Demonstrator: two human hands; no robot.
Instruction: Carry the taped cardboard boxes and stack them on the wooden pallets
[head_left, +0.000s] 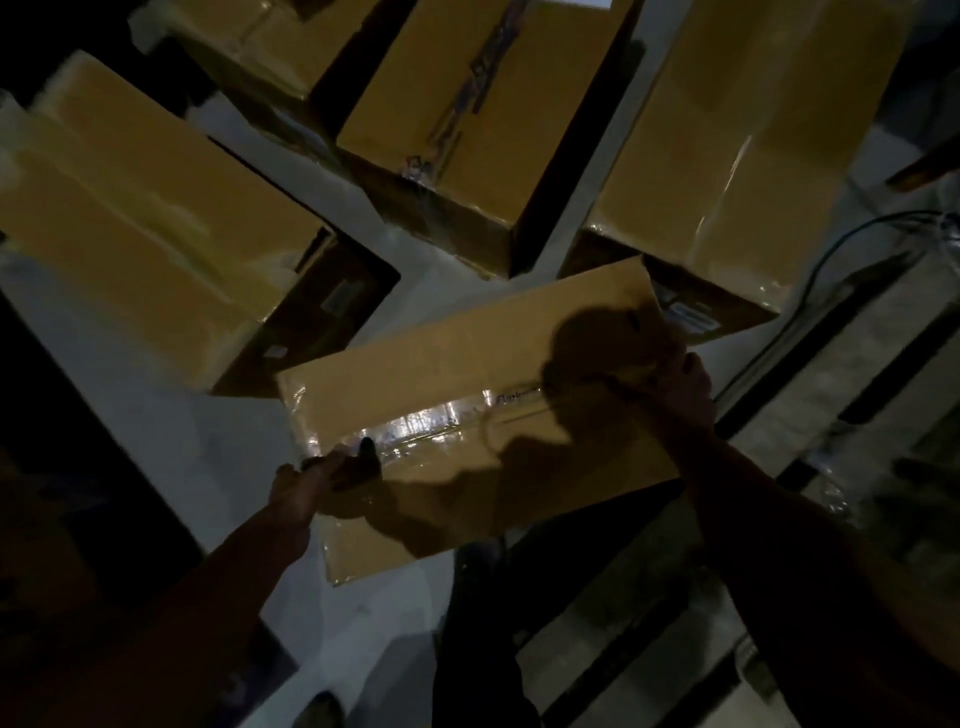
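Holding a taped box (467, 395) up between both hands, the person is standing over a pale floor (171, 431) in dim light. The left hand (317, 480) is gripping the box's near left edge, fingers (366, 449) curling over onto the shiny tape (415, 423). The right hand (675, 384) is clasping the far right corner, its fingers wrapping around the edge. The box is tilting, clear of the floor. Beyond it three more boxes are sitting on the floor: one to the left (156, 208), one in the middle (467, 114), one to the right (743, 145). A dark cable (841, 236) is trailing at the right.
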